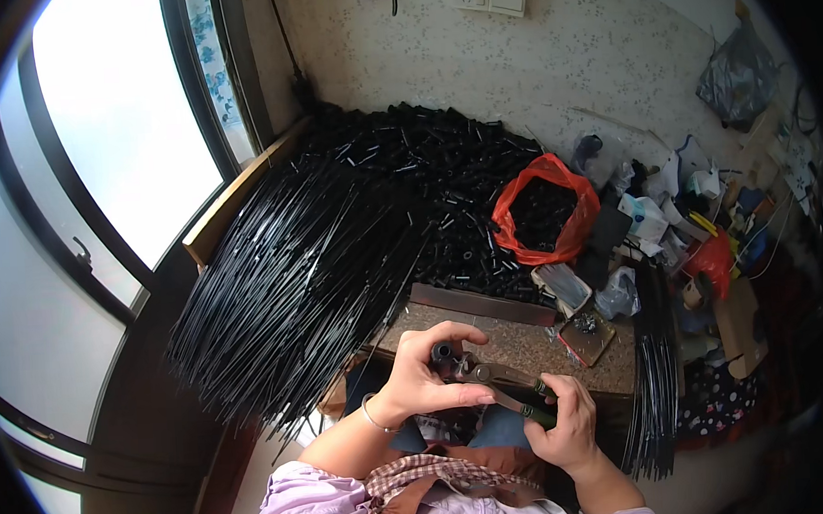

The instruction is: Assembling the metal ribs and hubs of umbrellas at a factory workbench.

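In front of my body, my left hand curls its fingers and thumb around a short black tube, whose round open end shows. My right hand is closed on the green-sleeved handles of a pair of metal pliers. The jaws point left and lie at the tube, between my left thumb and forefinger. Whether they grip the tube or a small part on it, I cannot tell. Both hands are just off the near edge of a speckled stone worktop.
Long thin black rods fan over the left side. Behind lies a heap of short black tubes, with a red plastic bag of black pieces. A dark bar and a shallow tray of small metal parts rest on the worktop. Clutter fills the right.
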{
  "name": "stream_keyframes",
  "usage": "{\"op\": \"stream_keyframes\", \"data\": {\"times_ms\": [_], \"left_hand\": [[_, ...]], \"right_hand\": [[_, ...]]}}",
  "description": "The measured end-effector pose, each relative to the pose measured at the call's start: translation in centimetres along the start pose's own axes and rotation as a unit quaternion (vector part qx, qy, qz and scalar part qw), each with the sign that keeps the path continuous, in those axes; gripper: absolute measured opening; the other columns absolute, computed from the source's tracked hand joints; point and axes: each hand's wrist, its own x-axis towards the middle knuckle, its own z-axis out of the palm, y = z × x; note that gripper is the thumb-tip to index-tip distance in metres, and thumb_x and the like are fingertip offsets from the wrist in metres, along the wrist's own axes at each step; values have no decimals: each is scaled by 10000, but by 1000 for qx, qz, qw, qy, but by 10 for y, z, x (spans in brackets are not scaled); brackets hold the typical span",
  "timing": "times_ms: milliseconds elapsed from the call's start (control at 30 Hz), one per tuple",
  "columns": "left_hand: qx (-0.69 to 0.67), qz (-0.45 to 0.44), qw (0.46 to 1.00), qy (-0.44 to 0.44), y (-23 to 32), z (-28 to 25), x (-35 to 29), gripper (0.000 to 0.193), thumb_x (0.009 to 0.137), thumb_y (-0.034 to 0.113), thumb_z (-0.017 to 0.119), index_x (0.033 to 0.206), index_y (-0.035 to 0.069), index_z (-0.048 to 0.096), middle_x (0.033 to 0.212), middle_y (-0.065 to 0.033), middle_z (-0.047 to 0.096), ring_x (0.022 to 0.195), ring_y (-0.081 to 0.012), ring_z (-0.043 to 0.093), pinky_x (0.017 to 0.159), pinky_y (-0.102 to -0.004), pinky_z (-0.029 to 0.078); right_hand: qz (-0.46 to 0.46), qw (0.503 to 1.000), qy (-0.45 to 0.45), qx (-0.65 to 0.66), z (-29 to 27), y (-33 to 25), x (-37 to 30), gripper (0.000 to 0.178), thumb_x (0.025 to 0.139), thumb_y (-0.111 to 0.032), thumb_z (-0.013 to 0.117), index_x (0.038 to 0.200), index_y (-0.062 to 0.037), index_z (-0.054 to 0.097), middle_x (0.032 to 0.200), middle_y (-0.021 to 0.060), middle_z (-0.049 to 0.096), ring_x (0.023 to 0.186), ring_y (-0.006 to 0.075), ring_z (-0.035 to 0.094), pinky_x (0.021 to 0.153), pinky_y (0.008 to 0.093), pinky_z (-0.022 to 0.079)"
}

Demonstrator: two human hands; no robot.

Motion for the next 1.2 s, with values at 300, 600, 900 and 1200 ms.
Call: {"op": "stream_keyframes", "data": {"times_ms": [300, 600, 900, 1200], "left_hand": [[16, 51, 997, -60, -11, 11, 6, 634, 535, 419, 837, 943, -6, 606, 524, 16, 448, 461, -44, 395, 434, -202, 260], [-34, 12, 999, -39, -12, 1, 5, 590, 527, 380, 847, 904, -9, 613, 568, 30, 471, 508, -38, 397, 458, -199, 273], [8, 0, 1000, -5, -11, 18, 2, 297, 645, 168, 780, 837, 8, 619, 538, 27, 491, 483, -24, 416, 437, -182, 283], [11, -74, 997, 3, -24, 37, 3, 201, 684, 125, 734, 794, 20, 604, 549, 17, 520, 481, -25, 438, 446, -174, 319]], "right_hand": [[265, 680, -368, 576, 7, 41, -15, 533, 711, -369, 738, 990, 42, 545, 634, 83, 593, 518, 126, 576, 468, 224, 447], [-105, 949, 120, -273, -3, 21, -5, 506, 707, -133, 684, 1122, -5, 424, 915, 174, 553, 760, 352, 578, 678, 413, 478], [211, 835, -240, 448, -4, 10, -7, 427, 922, -116, 438, 1302, 33, 312, 938, 144, 593, 801, 195, 600, 756, 310, 485], [248, 849, -139, 445, 39, 34, -27, 174, 909, -152, 514, 991, 1, 506, 662, 25, 510, 564, 78, 477, 505, 201, 403]]}}
